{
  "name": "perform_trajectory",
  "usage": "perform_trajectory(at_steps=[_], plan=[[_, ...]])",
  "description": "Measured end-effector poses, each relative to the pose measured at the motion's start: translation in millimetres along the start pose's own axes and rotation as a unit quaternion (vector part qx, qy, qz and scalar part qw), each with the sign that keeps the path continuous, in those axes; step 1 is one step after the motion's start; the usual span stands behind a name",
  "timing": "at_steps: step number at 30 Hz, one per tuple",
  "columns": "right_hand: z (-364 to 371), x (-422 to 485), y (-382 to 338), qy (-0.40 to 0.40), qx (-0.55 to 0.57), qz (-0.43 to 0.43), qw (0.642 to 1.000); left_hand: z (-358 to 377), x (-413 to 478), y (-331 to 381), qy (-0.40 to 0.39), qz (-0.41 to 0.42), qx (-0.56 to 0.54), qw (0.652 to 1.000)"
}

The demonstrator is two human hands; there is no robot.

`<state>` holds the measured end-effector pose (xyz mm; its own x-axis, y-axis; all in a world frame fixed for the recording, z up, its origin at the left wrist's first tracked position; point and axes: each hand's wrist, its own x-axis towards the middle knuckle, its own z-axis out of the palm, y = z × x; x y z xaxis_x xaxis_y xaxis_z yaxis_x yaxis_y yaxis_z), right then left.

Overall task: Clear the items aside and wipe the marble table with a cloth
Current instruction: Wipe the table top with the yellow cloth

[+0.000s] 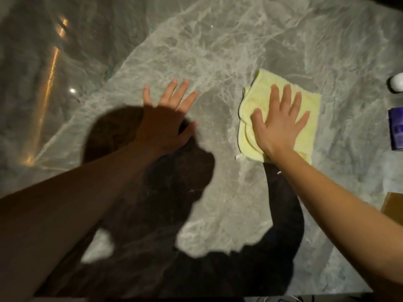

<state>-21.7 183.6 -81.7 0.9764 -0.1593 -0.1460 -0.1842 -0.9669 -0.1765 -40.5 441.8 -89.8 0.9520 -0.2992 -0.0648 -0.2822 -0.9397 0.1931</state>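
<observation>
Your left hand (168, 120) lies flat on the marble counter (218, 51), fingers spread, grip released, holding nothing. To its right and apart from it, your right hand (280, 127) presses the folded yellow cloth (249, 138) against the counter with straight, spread fingers; this grip is also released. At the right edge sit 3 items: a white object (397, 82), a purple box (396, 129) and a brown corner (392, 205).

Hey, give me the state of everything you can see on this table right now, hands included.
Cloth: folded, flat on the table, under the right hand.
Right hand: fingers spread, pressing the cloth.
Left hand: fingers spread, flat on the table.
Purple box: set aside at the right, untouched.
</observation>
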Motion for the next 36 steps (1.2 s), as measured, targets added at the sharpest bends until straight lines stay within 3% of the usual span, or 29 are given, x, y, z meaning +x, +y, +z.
perform_trajectory(at_steps=[8,13,17,24,29,36], plan=[[5,45,-58,0.005,-0.008,-0.041,0.999,-2,-3,1,0.041,-0.024,-0.088,0.995],[6,25,-63,0.004,-0.027,-0.058,0.998,-12,-3,-8,-0.015,-0.006,-0.165,0.986],[17,-27,-71,-0.006,-0.047,-0.116,0.992,-14,-28,-45,-0.023,0.061,-0.101,0.993],[37,-127,-112,-0.037,-0.070,-0.202,0.976,-28,-80,-147,-0.009,0.032,-0.018,0.999],[54,-194,-151,-0.072,-0.087,-0.300,0.947,-23,-102,-142,-0.006,0.011,-0.005,1.000],[56,-188,-171,-0.074,-0.098,-0.336,0.934,-23,-103,-142,0.007,-0.002,-0.024,1.000]])
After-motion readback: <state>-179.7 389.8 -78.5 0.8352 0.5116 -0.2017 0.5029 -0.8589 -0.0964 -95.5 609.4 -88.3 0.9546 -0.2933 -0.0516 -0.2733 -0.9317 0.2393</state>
